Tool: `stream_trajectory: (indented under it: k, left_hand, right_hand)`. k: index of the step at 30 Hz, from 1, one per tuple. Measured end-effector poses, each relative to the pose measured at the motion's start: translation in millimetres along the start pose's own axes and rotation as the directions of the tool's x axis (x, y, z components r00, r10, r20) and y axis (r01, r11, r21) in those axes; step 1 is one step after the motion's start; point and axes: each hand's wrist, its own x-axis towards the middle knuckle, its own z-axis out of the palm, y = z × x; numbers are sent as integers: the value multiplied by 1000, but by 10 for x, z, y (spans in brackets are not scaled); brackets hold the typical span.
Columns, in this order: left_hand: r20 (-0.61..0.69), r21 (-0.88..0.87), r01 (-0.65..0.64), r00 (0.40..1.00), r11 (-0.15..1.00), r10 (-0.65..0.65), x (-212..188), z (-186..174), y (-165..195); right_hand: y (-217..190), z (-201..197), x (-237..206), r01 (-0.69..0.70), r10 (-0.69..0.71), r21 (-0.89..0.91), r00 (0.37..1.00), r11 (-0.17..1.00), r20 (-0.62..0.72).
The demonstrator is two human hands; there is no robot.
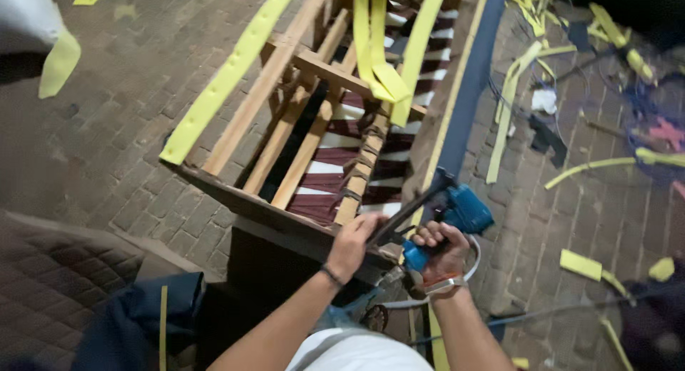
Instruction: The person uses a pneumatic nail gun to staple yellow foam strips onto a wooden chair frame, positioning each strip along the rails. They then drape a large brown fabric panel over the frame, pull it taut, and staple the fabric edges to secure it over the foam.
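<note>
A wooden furniture frame with striped maroon-and-white webbing lies tilted on the brick floor in front of me. Yellow straps hang over its rails. My right hand grips a blue pneumatic staple gun, its long dark nose pointing at the frame's near rail. My left hand presses on that near rail, right beside the gun's nose, fingers curled over the edge.
Yellow strap offcuts and scraps litter the brick floor to the right. A thin hose loops by my right wrist. A quilted brown cushion and dark blue cloth lie at lower left.
</note>
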Motion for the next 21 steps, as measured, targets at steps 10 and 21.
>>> stream_trajectory:
  k: [10, 21]
  left_hand:
    - [229, -200, 704, 709, 681, -667, 430, 1154, -297]
    - [160, -211, 387, 920, 898, -358, 2039, 2234, -1051]
  right_hand:
    - [-1046, -289, -351, -75, 51, -216, 992, 974, -115]
    - [-2753, -657, 882, -153, 203, -306, 969, 940, 140]
